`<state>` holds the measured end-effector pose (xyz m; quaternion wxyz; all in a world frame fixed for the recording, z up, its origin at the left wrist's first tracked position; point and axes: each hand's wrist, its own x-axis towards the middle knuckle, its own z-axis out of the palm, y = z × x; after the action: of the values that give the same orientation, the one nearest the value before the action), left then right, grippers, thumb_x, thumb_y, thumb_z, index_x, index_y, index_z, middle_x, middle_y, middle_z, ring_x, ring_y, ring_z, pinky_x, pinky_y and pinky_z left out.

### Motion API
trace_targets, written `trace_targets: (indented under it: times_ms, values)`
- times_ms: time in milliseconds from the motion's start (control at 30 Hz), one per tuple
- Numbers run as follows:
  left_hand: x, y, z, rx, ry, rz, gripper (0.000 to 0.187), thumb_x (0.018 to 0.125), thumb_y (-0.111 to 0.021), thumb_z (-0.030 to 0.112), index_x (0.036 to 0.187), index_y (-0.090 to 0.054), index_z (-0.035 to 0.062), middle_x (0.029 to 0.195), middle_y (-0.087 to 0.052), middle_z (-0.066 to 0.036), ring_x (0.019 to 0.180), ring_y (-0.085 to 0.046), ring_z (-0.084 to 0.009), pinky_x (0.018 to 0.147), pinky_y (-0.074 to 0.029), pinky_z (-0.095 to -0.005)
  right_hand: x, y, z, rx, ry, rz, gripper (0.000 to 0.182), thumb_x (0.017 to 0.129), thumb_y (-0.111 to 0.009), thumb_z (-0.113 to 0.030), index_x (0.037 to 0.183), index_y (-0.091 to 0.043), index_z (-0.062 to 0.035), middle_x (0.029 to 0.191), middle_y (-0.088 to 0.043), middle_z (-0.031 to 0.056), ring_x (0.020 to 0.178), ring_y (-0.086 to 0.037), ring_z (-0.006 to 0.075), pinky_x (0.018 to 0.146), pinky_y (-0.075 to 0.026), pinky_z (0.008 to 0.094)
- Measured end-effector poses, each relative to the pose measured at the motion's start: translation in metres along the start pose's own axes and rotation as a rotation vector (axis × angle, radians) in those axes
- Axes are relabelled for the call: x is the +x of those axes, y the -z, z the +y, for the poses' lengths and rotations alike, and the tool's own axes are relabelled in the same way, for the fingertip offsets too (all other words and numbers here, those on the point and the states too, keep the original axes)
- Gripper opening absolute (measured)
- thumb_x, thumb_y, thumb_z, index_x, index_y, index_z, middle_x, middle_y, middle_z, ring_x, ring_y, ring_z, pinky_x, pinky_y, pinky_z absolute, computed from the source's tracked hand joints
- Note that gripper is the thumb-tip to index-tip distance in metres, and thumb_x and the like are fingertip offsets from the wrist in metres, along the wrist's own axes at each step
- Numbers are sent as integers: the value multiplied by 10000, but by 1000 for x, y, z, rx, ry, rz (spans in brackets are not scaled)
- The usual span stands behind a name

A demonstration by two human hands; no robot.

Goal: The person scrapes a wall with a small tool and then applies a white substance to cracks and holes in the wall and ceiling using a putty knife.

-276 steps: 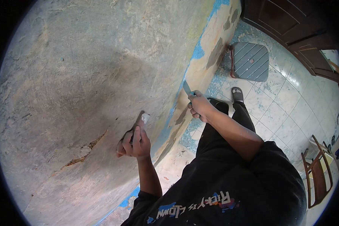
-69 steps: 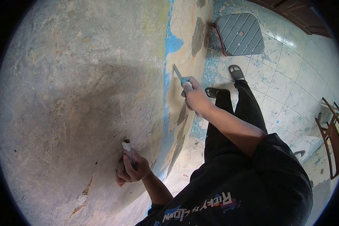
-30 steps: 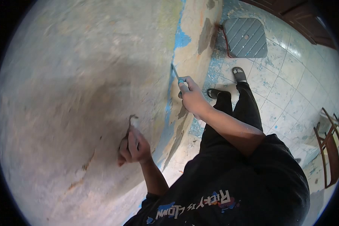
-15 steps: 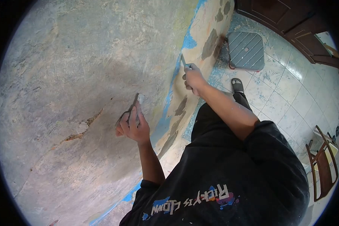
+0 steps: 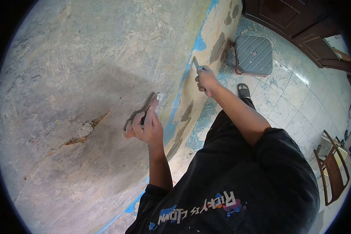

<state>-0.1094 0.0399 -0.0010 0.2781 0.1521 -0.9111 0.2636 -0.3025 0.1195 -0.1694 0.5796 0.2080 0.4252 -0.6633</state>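
My left hand [image 5: 146, 128] is closed around a putty knife [image 5: 155, 103] that points up and to the right, close over the grey wall [image 5: 105, 70]. A dab of white putty [image 5: 160, 96] sits at its tip. Farther up and right, my right hand [image 5: 207, 82] grips a second thin-bladed putty knife [image 5: 195, 62]. Its blade tip is right at the lower edge of the peeling blue paint strip [image 5: 199, 44]. The handles are mostly hidden in my fingers. Left of my left hand, a broken crack [image 5: 82, 136] shows rough brown material in the wall.
A grey plastic stool [image 5: 254, 55] stands on the paint-spattered tile floor [image 5: 279, 95] at upper right. My sandalled foot [image 5: 243, 91] is below it. A dark wooden door [image 5: 284, 17] fills the top right corner, and a wooden chair [image 5: 334, 171] lies toward the right edge.
My left hand has moved right with its putty knife, nearer the blue strip. The right hand has shifted slightly right, its blade still by the strip. The view has tilted a little.
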Motion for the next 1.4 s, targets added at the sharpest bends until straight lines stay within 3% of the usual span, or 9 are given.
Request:
trace_targets:
  times_ms: [167, 267, 367, 400, 533, 767, 900, 1133, 1400]
  values:
    - [-6, -9, -4, -113, 5, 17, 235, 771, -810, 36, 945, -757, 184, 933, -610, -15, 854, -581, -187, 820, -367, -374, -33, -11, 10, -44, 11, -49, 148, 1033, -467, -276, 1135, -471, -169, 795, -479, 40, 479, -339, 88, 405, -268, 266]
    - [-5, -11, -4, -85, -37, 28, 241, 768, -802, 22, 935, -755, 190, 933, -610, -7, 845, -579, -186, 815, -367, -373, 11, -2, 14, -90, 97, 69, 133, 1036, -458, -274, 1096, -458, -155, 790, -472, 44, 485, -336, 86, 404, -257, 268]
    - [-6, -17, -5, -145, -20, 76, 244, 764, -808, 24, 924, -751, 198, 935, -602, 3, 831, -574, -183, 817, -366, -378, 49, 24, 6, -28, 5, 51, 124, 1039, -443, -269, 1075, -448, -150, 774, -456, 37, 489, -333, 82, 402, -251, 266]
    - [-4, -18, -6, -162, -28, 88, 244, 764, -808, 28, 922, -750, 203, 938, -598, 9, 844, -568, -184, 821, -364, -380, 43, 24, 6, -38, 15, 38, 230, 1022, -436, -244, 1211, -468, -115, 782, -484, 61, 477, -347, 117, 409, -280, 284]
    - [-2, -18, 4, -168, -41, 132, 240, 767, -810, 48, 917, -748, 225, 948, -585, 29, 911, -540, -189, 838, -353, -387, 4, 23, -5, -58, 56, -58, 245, 1023, -443, -256, 1219, -471, -112, 823, -500, 74, 484, -364, 114, 408, -273, 279]
    - [30, -35, 23, -231, -82, 25, 254, 772, -787, 40, 900, -747, 256, 970, -584, 40, 973, -510, -202, 869, -341, -414, 70, 43, -9, 33, 14, 52, 203, 1030, -456, -272, 1172, -484, -129, 779, -499, 57, 491, -393, 121, 408, -315, 289]
    - [64, -41, 29, -123, -97, -12, 237, 769, -789, 41, 887, -746, 242, 975, -589, 35, 988, -515, -211, 858, -343, -427, -8, 6, -8, -3, -54, 21, 168, 1046, -442, -291, 1137, -496, -161, 793, -498, 43, 501, -395, 109, 421, -320, 291]
    - [80, -48, 43, -11, -24, -23, 230, 730, -826, 72, 874, -752, 235, 946, -600, 32, 965, -529, -235, 845, -325, -420, 31, 18, -27, 2, -114, 76, 148, 1059, -439, -298, 1125, -484, -173, 737, -469, 28, 502, -391, 116, 422, -309, 302]
    - [67, -33, 44, -60, 16, -77, 248, 713, -817, 63, 905, -768, 213, 926, -605, 11, 906, -562, -202, 863, -338, -428, -10, 4, -27, -52, -126, -76, 130, 1071, -436, -286, 1094, -470, -163, 738, -458, 25, 472, -339, 106, 421, -269, 305]
